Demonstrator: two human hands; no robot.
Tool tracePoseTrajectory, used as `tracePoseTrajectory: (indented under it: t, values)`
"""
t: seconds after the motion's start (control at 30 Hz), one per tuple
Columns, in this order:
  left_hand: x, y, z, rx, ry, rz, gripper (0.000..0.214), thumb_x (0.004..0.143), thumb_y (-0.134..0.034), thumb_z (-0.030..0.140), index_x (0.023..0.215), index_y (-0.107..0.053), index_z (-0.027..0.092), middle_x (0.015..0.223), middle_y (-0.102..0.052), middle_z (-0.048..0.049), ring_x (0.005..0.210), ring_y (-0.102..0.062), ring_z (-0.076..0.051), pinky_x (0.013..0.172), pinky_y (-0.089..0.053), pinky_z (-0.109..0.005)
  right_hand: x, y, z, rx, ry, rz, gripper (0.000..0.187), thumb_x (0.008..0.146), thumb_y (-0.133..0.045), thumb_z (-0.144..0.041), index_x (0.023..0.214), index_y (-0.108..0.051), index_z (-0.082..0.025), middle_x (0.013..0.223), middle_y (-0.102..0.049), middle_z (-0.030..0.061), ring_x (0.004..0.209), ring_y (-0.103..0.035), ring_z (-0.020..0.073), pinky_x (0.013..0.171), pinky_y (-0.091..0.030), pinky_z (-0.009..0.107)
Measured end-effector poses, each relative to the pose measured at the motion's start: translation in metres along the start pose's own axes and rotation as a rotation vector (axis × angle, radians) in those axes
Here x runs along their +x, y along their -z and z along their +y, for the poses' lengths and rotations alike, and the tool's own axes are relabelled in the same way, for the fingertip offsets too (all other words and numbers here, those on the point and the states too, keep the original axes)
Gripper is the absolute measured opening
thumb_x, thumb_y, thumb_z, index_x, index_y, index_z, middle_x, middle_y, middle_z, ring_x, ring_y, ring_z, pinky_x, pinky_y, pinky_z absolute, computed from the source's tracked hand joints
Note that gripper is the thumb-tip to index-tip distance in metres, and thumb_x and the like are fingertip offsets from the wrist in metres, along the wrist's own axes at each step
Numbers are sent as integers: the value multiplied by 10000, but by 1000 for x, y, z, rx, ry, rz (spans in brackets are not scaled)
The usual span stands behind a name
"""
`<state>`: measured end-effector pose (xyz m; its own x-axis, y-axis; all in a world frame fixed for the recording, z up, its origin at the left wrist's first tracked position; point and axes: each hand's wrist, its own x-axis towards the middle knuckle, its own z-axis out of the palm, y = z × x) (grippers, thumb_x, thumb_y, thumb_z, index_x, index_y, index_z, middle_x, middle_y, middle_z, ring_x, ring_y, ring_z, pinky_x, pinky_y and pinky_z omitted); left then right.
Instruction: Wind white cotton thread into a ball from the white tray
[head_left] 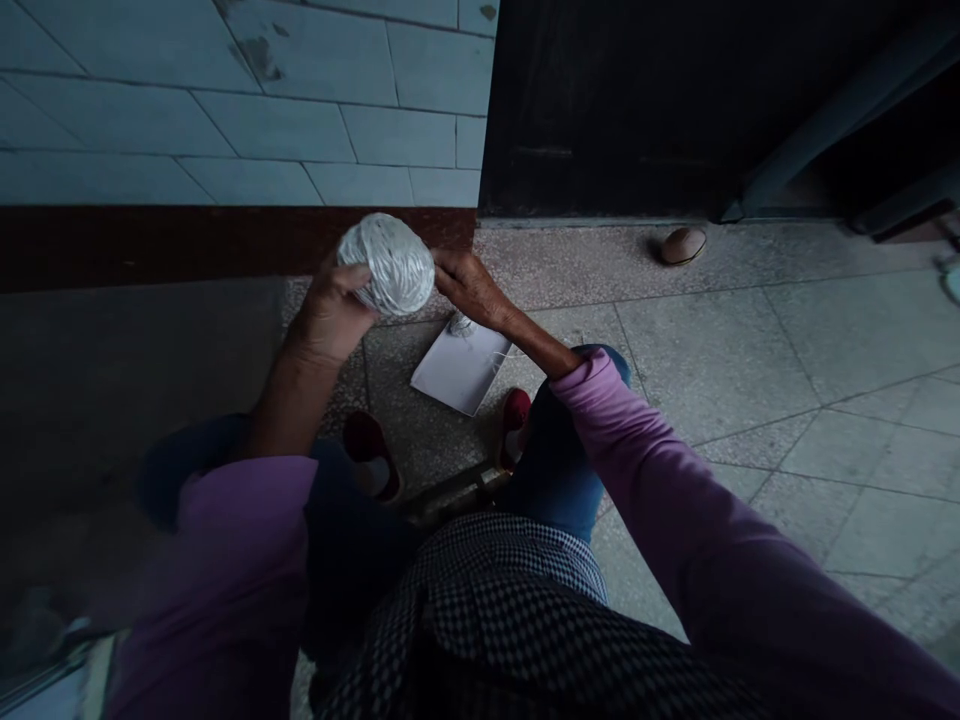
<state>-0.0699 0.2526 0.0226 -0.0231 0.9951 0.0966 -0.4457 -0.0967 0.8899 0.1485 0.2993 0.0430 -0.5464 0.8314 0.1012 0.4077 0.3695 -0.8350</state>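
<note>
A large ball of white string (390, 265) is held up in front of me, wound in many shiny strands. My left hand (334, 305) wraps around its left side, thumb over the front. At the ball's right edge is my right hand (472, 288), its fingers bent and pinched on the string, with the fingertips partly hidden. Below, on the floor, lies a shallow white tray (454, 372). A small white bundle of string (460, 325) sits at its far end, partly behind my right hand. A thin loose strand (504, 354) shows over the tray's right side.
My red shoes (369, 455) stand on either side of the tray's near end. A tiled wall (285, 125) and a dark door (600, 110) rise ahead. On the right, a roundish tan object (682, 246) lies on the speckled stone floor (697, 350).
</note>
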Motion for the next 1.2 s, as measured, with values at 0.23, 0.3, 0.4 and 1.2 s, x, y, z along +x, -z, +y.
tracePoseTrajectory:
  t: [0.23, 0.3, 0.4, 1.2]
  values:
    - [23, 36, -23, 230, -170, 176, 877, 647, -1155, 726, 1250, -685, 296, 1346, -830, -70, 1536, -690, -416, 1385, -538, -649, -20, -18, -7, -122, 80, -278, 370, 1366, -666, -264, 997, -670, -238, 1039, -780, 63, 1054, -706, 265, 1070, -512, 367]
    - [28, 46, -30, 395, -194, 232, 985, 573, -1203, 728, 1262, -657, 284, 1323, -789, -51, 1450, -675, -390, 1354, -527, -621, -23, -13, -10, -77, 123, -301, 364, 1364, -689, -300, 1006, -694, -230, 1019, -778, 56, 1031, -713, 263, 1065, -520, 375]
    - [27, 50, -33, 537, -164, 214, 993, 508, -1226, 657, 1237, -680, 263, 1232, -763, -39, 1386, -651, -390, 1339, -514, -602, -22, 10, -15, 26, 168, -196, 435, 1369, -697, -473, 1009, -741, -232, 1075, -816, 86, 1070, -723, 274, 1087, -556, 404]
    - [10, 22, -5, 27, -58, 5, 902, 635, -1112, 782, 1308, -795, 273, 1391, -891, -169, 1628, -737, -508, 1390, -652, -692, 3, -21, 16, 4, 95, -13, 516, 1415, -574, -580, 1021, -672, -261, 1114, -807, 91, 1127, -714, 276, 1145, -605, 417]
